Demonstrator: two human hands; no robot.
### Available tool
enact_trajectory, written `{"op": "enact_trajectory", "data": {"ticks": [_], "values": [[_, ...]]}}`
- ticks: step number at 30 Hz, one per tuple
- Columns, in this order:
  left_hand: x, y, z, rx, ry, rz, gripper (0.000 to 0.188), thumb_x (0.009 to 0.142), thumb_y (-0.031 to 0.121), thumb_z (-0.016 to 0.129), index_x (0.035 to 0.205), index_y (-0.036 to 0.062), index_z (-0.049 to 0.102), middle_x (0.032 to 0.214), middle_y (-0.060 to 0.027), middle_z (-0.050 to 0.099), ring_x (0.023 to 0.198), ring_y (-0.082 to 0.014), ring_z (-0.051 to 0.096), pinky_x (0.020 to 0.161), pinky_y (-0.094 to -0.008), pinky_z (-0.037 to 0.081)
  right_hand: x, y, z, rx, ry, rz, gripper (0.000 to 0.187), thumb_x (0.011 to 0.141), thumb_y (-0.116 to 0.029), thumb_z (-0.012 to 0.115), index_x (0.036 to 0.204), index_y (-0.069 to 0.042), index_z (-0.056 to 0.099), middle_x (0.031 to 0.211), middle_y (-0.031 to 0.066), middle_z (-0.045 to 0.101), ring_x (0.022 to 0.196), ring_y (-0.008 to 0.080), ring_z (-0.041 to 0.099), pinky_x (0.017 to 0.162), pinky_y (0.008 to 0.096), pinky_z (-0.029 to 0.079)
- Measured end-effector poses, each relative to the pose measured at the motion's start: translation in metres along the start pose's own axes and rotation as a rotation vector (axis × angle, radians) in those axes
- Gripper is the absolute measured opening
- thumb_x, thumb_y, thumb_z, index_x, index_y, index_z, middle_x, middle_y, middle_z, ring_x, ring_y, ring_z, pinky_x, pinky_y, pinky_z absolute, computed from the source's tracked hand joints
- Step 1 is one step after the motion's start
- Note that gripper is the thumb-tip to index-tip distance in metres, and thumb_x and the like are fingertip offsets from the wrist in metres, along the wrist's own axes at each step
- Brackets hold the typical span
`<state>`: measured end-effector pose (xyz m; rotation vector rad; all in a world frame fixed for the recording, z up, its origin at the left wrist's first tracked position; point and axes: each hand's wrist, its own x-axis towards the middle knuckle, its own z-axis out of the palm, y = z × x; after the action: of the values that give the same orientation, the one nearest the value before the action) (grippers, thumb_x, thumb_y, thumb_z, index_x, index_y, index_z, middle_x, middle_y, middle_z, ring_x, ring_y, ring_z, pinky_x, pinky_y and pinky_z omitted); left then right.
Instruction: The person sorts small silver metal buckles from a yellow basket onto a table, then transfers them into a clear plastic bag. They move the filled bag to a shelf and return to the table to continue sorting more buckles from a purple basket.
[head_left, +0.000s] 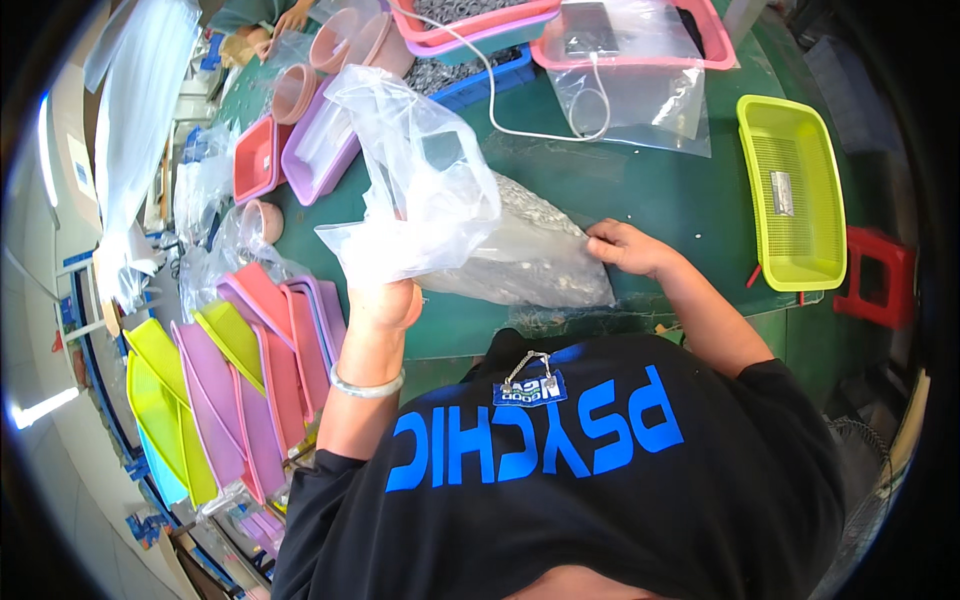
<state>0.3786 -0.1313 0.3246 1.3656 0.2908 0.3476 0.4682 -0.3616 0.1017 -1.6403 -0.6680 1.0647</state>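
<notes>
A large clear plastic bag (535,255), filled with many small greyish pieces, lies tilted over the near edge of the green table. My left hand (388,302) is closed around the bag near its mouth; the loose, crumpled plastic rises above it and hides most of the fingers. At the other end, my right hand (628,247) pinches the bag's bottom corner between thumb and fingers. What the small pieces are cannot be made out through the film.
A lime-green basket (752,200) stands at the right edge, beside a red stool (880,275). Pink and blue bins (490,80) of small dark parts sit at the back, near a white cable (500,125). Stacked colored trays (215,400) are at left. Another person's hand (262,42) shows far left.
</notes>
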Motion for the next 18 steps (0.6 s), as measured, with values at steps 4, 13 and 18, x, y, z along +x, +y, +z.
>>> {"op": "enact_trajectory", "data": {"ticks": [4,13,18], "values": [[-0.022,0.015,0.016,0.037,0.028,-0.069,0.025,0.078,0.006,0.055,0.102,-0.0029,0.053,0.093,-0.0088,0.058,0.081,-0.0177,0.056,0.074,-0.0293,0.045,0.008,-0.004,0.014,0.52,-0.041,0.284,0.059,0.083,-0.055,0.038,0.103,-0.001,0.052,0.097,0.0132,0.052,0.085,0.0204,0.05,0.076,0.0323,0.041],[-0.079,0.062,0.013,0.275,-0.33,-0.145,0.024,0.071,0.019,0.061,0.083,-0.0019,0.059,0.074,-0.01,0.061,0.066,-0.0169,0.059,0.06,-0.0272,0.046,-0.033,-0.018,0.06,1.237,-0.545,0.379,0.068,0.082,-0.06,0.025,0.127,-0.009,0.036,0.126,0.0087,0.041,0.114,0.0215,0.041,0.095,0.0346,0.033],[-0.137,0.092,-0.022,0.458,-0.44,0.059,0.022,0.059,0.014,0.068,0.07,-0.0007,0.056,0.063,-0.0084,0.055,0.054,-0.0159,0.053,0.052,-0.0267,0.042,-0.126,-0.038,0.062,0.948,-0.299,0.358,0.069,0.082,-0.061,0.025,0.127,-0.01,0.036,0.127,0.0084,0.04,0.114,0.0217,0.04,0.095,0.0348,0.033]]}}
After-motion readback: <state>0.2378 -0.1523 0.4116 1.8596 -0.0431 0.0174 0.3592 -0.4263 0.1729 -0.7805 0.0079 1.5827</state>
